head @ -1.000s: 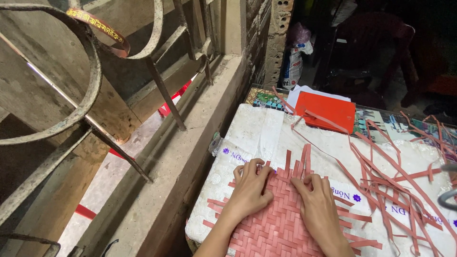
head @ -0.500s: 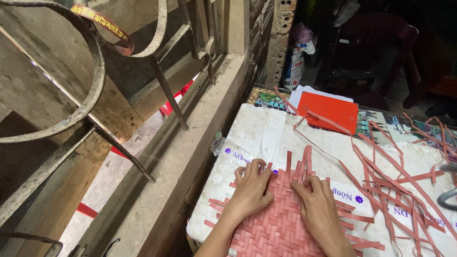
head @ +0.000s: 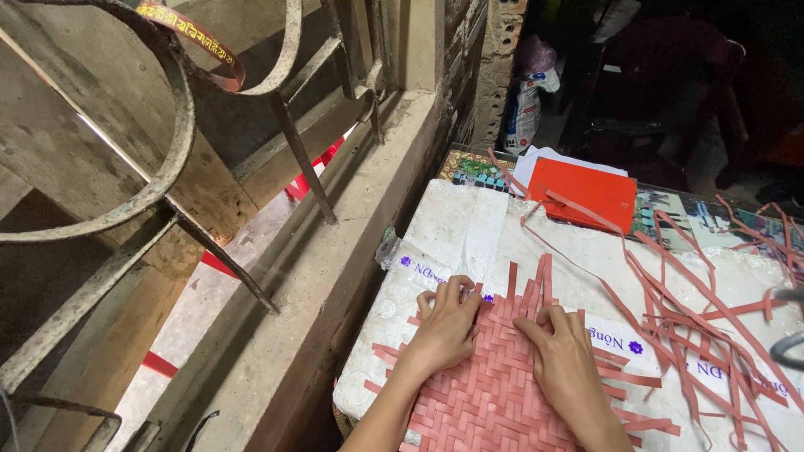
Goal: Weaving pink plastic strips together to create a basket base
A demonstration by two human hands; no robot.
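A white woven sack point(head: 469, 230) is spread as a cover over the work surface, and everything lies on top of it; no open container shows its contents, though a printed bag point(head: 526, 109) stands upright on the floor beyond the table, its inside hidden. On the sack lies a pink woven mat point(head: 494, 389) of flat strips plaited in a herringbone pattern, close to the near edge, with unwoven strip ends sticking out at its far side and at both flanks. The left hand point(head: 445, 328) rests flat on the mat's far left part, fingers slightly spread and pressed down, the fingertips reaching the loose upright ends. The right hand point(head: 566, 362) lies beside it on the mat's far right part, fingers bent and close together, their tips pushing at the strip ends near the mat's far edge; whether they pinch one strip cannot be told. Loose pink strips point(head: 695, 310) lie scattered to the right, and a red folder point(head: 586, 194) sits farther back beside a concrete ledge point(head: 335, 276).
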